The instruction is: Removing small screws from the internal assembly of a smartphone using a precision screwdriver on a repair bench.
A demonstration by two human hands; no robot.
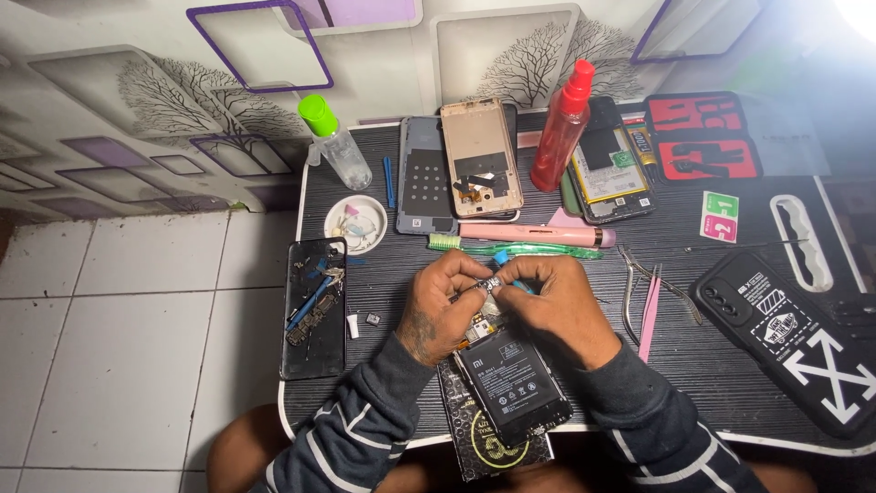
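Between both hands, left (444, 310) and right (557, 306), a small metal part (488, 287) sits pinched above the opened phone (513, 382).

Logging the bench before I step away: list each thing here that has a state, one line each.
opened phone: back off, battery exposed
small metal part: pinched between both hands
left hand: gripping the part
right hand: gripping the part
red spray bottle: upright, capped
clear bottle: tilted, green cap on
gold phone shell: face down, empty
white dish: holds small bits
pink tweezers: lying flat
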